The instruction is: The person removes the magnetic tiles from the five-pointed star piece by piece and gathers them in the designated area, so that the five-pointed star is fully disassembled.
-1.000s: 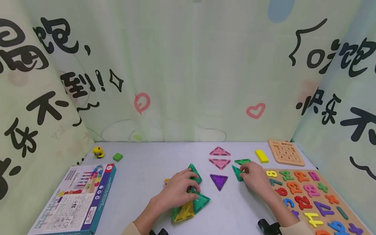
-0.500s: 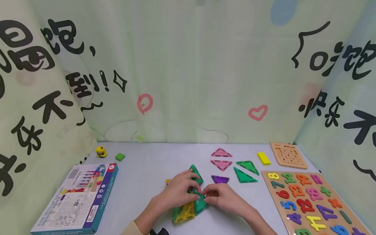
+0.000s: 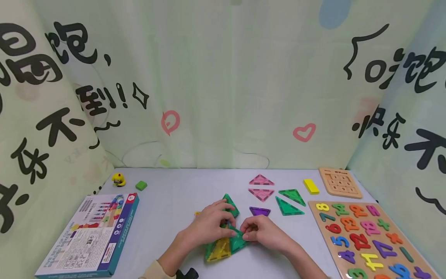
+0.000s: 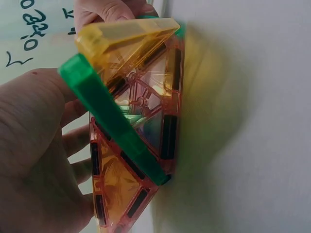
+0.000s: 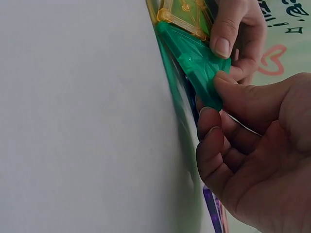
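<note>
Both hands covered the middle of the tile cluster [image 3: 223, 242] near the table's [image 3: 167, 201] front edge, so its joints were hard to make out. The left hand [image 3: 209, 226] gripped its green and yellow tiles with curled fingers. The right hand [image 3: 259, 231] pinched the corner of a green tile [image 5: 197, 65].

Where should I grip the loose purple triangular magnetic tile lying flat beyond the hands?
Probably at the purple triangular magnetic tile's far straight edge, coming from above and behind. It lies flat on the white table, its point toward the right hand, which crowds the near side; the far edge faces open table before the pink triangular tile.
</note>
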Demonstrator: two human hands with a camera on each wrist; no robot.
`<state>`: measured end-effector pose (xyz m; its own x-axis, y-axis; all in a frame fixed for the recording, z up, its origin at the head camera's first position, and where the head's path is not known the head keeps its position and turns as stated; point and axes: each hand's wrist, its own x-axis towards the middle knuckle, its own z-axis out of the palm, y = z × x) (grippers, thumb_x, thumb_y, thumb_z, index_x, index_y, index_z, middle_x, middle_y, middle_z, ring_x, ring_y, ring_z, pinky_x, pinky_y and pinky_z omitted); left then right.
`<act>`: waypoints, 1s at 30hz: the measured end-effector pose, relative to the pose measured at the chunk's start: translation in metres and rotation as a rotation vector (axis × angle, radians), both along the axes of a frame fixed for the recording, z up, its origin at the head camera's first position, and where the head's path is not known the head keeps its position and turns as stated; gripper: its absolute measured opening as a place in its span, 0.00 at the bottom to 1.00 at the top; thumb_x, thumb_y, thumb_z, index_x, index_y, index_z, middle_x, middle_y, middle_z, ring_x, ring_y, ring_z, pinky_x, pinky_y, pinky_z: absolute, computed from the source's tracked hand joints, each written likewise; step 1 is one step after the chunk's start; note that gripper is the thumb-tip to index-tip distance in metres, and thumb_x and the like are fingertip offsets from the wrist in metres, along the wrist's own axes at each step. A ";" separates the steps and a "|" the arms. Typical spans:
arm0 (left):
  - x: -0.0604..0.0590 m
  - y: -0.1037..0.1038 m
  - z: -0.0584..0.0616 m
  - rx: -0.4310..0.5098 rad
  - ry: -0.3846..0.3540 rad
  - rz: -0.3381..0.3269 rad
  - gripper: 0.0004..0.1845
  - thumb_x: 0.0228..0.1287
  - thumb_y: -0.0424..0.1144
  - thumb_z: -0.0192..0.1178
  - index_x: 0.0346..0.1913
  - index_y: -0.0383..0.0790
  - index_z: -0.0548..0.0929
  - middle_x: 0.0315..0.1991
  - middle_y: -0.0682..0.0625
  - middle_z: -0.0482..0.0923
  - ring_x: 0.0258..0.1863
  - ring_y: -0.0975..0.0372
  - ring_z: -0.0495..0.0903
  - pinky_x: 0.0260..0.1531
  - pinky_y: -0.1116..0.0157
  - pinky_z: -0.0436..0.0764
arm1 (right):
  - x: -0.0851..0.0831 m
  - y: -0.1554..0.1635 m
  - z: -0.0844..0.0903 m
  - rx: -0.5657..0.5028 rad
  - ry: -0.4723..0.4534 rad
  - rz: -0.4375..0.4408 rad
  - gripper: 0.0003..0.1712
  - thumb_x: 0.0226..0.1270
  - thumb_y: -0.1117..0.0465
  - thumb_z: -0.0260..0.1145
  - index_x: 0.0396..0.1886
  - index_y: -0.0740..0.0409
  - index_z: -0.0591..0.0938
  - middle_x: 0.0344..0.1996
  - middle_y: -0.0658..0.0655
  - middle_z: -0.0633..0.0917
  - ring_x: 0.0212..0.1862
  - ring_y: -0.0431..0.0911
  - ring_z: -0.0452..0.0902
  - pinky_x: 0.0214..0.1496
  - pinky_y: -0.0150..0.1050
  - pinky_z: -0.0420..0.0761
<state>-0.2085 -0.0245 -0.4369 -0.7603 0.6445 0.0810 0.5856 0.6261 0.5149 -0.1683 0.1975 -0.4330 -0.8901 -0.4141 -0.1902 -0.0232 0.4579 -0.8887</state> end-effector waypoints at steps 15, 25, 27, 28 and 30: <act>-0.002 -0.002 0.002 0.029 -0.035 0.067 0.15 0.62 0.56 0.66 0.51 0.61 0.84 0.67 0.58 0.71 0.70 0.57 0.68 0.64 0.48 0.74 | 0.006 0.079 0.014 0.230 -0.028 -0.176 0.06 0.65 0.67 0.67 0.40 0.64 0.83 0.30 0.53 0.81 0.35 0.45 0.72 0.34 0.33 0.76; -0.005 -0.003 0.000 0.034 -0.098 0.275 0.36 0.59 0.64 0.64 0.68 0.58 0.71 0.72 0.49 0.66 0.63 0.51 0.75 0.55 0.42 0.78 | 0.002 0.096 0.009 0.512 0.044 -0.345 0.03 0.62 0.66 0.69 0.35 0.60 0.85 0.27 0.52 0.81 0.33 0.45 0.72 0.37 0.37 0.74; -0.006 -0.001 -0.001 0.016 -0.105 0.303 0.37 0.58 0.65 0.64 0.69 0.57 0.70 0.70 0.49 0.69 0.62 0.52 0.76 0.55 0.43 0.78 | 0.001 0.095 0.009 0.539 0.052 -0.350 0.02 0.61 0.66 0.69 0.34 0.60 0.85 0.26 0.52 0.80 0.33 0.45 0.71 0.37 0.37 0.74; -0.006 -0.001 -0.001 0.010 -0.110 0.312 0.38 0.58 0.65 0.64 0.70 0.57 0.70 0.69 0.49 0.71 0.61 0.52 0.77 0.55 0.44 0.78 | 0.001 0.094 0.009 0.551 0.052 -0.355 0.02 0.61 0.66 0.69 0.33 0.60 0.85 0.26 0.52 0.80 0.33 0.45 0.71 0.36 0.37 0.74; -0.006 0.001 -0.001 0.004 -0.125 0.328 0.38 0.58 0.64 0.64 0.70 0.56 0.71 0.67 0.49 0.74 0.59 0.54 0.78 0.54 0.45 0.79 | 0.000 0.093 0.010 0.578 0.063 -0.358 0.02 0.61 0.66 0.70 0.32 0.59 0.84 0.26 0.52 0.79 0.32 0.45 0.71 0.36 0.37 0.73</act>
<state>-0.2147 -0.0233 -0.4378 -0.9309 0.3645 -0.0237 0.2862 0.7680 0.5729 -0.1679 0.2906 -0.4232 -0.9700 0.0601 -0.2356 0.1742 0.8478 -0.5009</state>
